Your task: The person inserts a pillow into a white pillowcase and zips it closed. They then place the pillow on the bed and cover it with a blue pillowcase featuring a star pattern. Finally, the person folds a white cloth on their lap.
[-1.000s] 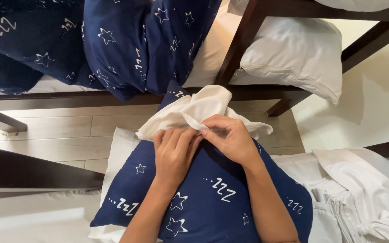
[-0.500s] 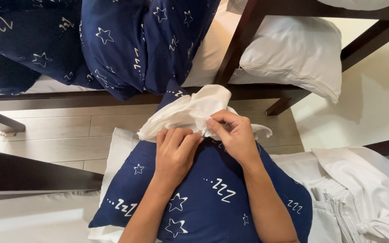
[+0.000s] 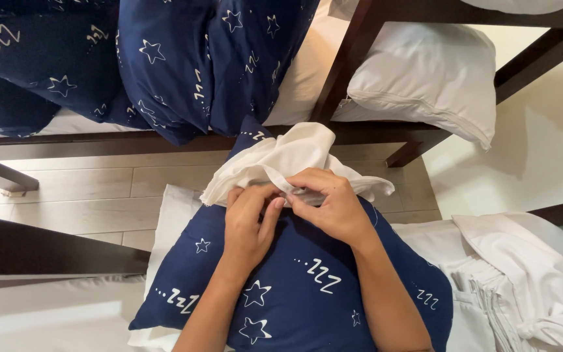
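Centre of frame: a navy pillowcase [image 3: 307, 280] printed with white stars lies on the near bed, with a white pillow [image 3: 281, 160] bunched out of its upper, open end. The left hand [image 3: 249, 225] rests on the case just below that opening, fingers curled and closed on the white fabric edge. The right hand [image 3: 333, 205] sits just beside it, thumb and forefinger pinched shut on a fold of the same white fabric; the two hands touch at the fingertips.

Hidden or unclear: the exact grip under the curled fingers cannot be made out, and whether the case edge is also caught is not discernible. Both forearms run off the lower edge. The pillow's bulk is concealed inside the case.

Upper frame: navy bedding [image 3: 164, 58] and a second white pillow [image 3: 425, 72] on a dark wooden bed frame [image 3: 353, 58]. Lower right: folded white linen [image 3: 522, 280].

Change from half a second ago: the hands sit slightly closer together; the white bunch is little altered.
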